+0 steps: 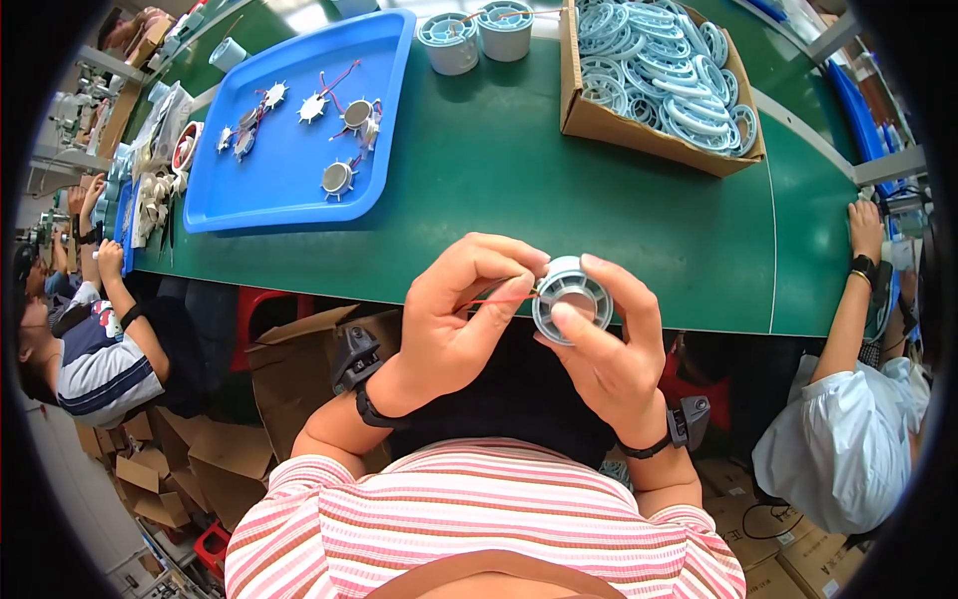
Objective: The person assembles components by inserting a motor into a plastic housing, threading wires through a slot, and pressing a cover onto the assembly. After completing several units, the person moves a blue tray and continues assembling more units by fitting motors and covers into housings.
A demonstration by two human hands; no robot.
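Close to the front edge of the green table, my right hand [619, 354] grips a round light-blue plastic housing [565, 266]. Its spoked open face is turned up, and the thumb presses on a greyish disc in its middle. My left hand [454, 314] has thumb and forefinger pinched on a thin red wire [504, 299], which runs to the left side of the housing. The left fingertips are at the housing's rim; whether they touch it I cannot tell. Fingers hide the housing's underside.
Ahead lies a blue tray [269, 190] with several wired metal discs [338, 179]. Two light-blue cylinders [450, 52] with wires stand beside it. A cardboard box [659, 145] of light-blue plastic rings [664, 65] sits at the far right. People work at both sides; cartons [230, 449] lie below.
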